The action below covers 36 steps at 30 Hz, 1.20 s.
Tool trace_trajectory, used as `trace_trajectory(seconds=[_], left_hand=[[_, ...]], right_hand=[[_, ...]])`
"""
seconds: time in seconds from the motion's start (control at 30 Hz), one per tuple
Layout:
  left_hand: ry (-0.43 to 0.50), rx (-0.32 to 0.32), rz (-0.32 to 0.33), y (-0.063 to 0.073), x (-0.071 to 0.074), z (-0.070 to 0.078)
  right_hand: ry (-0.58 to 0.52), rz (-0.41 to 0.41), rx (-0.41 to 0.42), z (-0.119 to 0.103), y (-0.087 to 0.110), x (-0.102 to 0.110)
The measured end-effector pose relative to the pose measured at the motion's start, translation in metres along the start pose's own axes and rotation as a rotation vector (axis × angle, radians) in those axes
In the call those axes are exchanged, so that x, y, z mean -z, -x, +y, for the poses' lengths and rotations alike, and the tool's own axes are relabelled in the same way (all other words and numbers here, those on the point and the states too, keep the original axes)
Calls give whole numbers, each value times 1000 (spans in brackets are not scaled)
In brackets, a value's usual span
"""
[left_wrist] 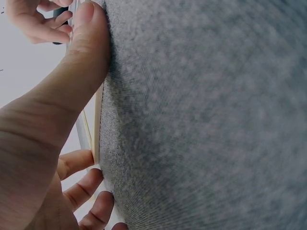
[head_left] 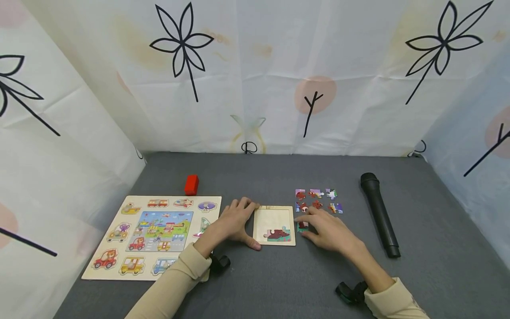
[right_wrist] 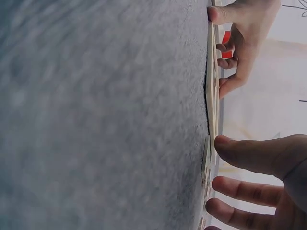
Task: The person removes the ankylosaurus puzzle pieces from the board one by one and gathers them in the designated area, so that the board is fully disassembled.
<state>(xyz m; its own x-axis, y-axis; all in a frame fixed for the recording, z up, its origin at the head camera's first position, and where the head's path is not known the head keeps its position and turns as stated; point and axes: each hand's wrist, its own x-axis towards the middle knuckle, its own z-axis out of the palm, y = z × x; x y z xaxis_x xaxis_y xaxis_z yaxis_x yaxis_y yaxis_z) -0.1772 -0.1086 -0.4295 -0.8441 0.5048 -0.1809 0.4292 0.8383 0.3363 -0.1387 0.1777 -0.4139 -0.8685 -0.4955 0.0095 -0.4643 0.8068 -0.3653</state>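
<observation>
A small square wooden puzzle tray (head_left: 275, 219) lies flat between the hands, with a few joined jigsaw pieces (head_left: 278, 234) in its lower part. My left hand (head_left: 235, 221) rests along its left side, thumb at the near corner. In the left wrist view its index fingertip (left_wrist: 86, 158) touches the tray's corner. Just past the tray's right edge is my right hand (head_left: 330, 228), thumb and fingers apart. It hovers over a loose puzzle piece (head_left: 303, 225), partly covering it. In the right wrist view nothing shows between thumb (right_wrist: 240, 149) and fingers. More loose puzzle pieces (head_left: 317, 204) lie beyond that hand.
At left lies a large wooden vehicle puzzle board (head_left: 133, 225), partly under the left forearm. A red block (head_left: 191, 184) stands behind it. To the right lies a black microphone (head_left: 380, 215). Patterned white cloth (head_left: 263, 79) hangs behind the grey table (head_left: 271, 283).
</observation>
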Motion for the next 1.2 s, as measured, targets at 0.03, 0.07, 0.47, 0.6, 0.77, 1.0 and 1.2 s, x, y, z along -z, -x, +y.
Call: trace_trajectory(seconds=[0.03,0.07,0.47,0.6,0.77,1.0,1.2], left_hand=[[2,0,0,0,0,0],[3,1,0,0,0,1],[-5,4,-9,1,0,0],[-13,8,-10,0,0,0],[-12,11,-17,-1,0,0],[1,11,-13,0,0,0],[7,4,-7,0,0,0]], right_hand=[[-1,1,5,-1,0,0],[-2,3,11,-2,-1,0],[-30,-18,77,-21,-13,-1],[-25,-18,122,-29,-18,-2],[-48,-40,158,-38,-24,-6],[-37,-90,173,-46,-30,-15],[-4,-105,168,-51,-32,-18]])
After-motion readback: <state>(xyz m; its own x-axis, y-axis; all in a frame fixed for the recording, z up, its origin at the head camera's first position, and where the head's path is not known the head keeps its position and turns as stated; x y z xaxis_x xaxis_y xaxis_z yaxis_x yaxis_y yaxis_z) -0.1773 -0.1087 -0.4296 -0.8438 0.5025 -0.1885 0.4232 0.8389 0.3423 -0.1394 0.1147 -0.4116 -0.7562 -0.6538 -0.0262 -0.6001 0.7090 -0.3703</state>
